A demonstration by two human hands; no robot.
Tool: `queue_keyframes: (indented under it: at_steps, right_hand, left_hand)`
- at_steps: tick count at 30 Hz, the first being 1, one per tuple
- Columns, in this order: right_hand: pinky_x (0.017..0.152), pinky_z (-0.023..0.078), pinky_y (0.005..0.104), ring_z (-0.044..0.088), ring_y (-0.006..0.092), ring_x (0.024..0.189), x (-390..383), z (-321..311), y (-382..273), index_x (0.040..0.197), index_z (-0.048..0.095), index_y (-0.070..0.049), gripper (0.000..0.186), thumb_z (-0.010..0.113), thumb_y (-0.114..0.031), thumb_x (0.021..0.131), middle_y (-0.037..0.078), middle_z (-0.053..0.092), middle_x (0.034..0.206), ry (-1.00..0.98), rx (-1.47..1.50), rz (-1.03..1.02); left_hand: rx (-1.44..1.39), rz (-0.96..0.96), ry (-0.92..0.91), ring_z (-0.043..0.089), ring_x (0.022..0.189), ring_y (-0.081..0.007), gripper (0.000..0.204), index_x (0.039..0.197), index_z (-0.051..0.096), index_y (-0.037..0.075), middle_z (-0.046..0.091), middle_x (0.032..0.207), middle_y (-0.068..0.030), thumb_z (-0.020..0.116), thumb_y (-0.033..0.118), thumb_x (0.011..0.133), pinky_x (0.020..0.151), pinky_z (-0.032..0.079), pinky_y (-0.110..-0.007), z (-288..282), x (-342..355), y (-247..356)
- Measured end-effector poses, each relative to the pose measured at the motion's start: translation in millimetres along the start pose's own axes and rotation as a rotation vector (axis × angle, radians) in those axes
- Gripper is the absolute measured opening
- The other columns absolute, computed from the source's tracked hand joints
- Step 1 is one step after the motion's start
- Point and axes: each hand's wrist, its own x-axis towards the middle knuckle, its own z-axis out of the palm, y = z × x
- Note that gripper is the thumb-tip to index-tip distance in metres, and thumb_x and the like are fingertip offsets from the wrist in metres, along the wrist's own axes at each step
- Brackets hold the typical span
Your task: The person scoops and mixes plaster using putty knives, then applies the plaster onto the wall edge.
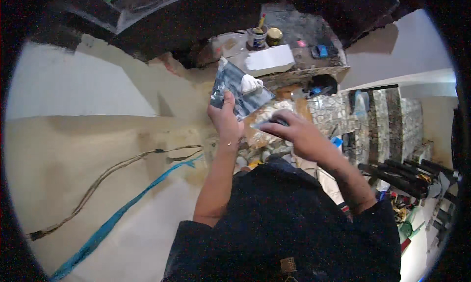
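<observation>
My left hand (226, 117) grips the lower left edge of a thin grey metal-looking plate (226, 80), its thumb lying on top. The plate is tilted, and a lump of white putty (251, 84) sits on its right part. Just right of and below the plate is my right hand (305, 137), closed round a putty knife (262, 125). Its blade points left, apart from the lump; most of the handle is hidden in the fingers.
Ahead stands a worktop (314, 29) bearing a white block (270, 58), a tub (256, 39), a yellowish tin (274, 35) and a blue object (321, 51). Stone-patterned steps (380, 117) and black bars (400, 176) are at right. A cable (113, 170) and blue strip (117, 222) run along the left.
</observation>
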Motion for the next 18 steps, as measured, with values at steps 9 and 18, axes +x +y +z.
queue_keyframes:
  at_steps: [9, 18]
  right_hand:
    - [0.100, 0.025, 0.0327, 0.036, 0.0193, 0.118, 106.9, 30.5, 40.1, 0.122, 0.040, -0.004, 0.059, 0.051, 0.007, 0.066, 0.010, 0.045, 0.119, 0.466, 0.809, -0.139]
    - [0.100, 0.026, 0.0359, 0.036, 0.0299, 0.120, 265.0, 115.3, -33.6, 0.122, 0.043, -0.006, 0.067, 0.035, 0.015, 0.059, 0.017, 0.044, 0.123, 0.627, 0.878, -0.365]
  left_hand:
    - [-0.266, -0.617, -0.235, 0.059, 0.087, -0.0259, 0.036, 0.114, 0.046, 0.000, 0.058, 0.103, -0.0101, 0.053, 0.013, 0.082, 0.077, 0.049, -0.041, -168.1, -14.8, -99.1]
    - [-0.289, -0.770, -0.174, 0.055, 0.095, -0.0218, 0.036, 0.112, 0.047, 0.002, 0.057, 0.105, -0.0073, 0.055, 0.006, 0.078, 0.086, 0.044, -0.038, -281.3, -40.9, -99.9]
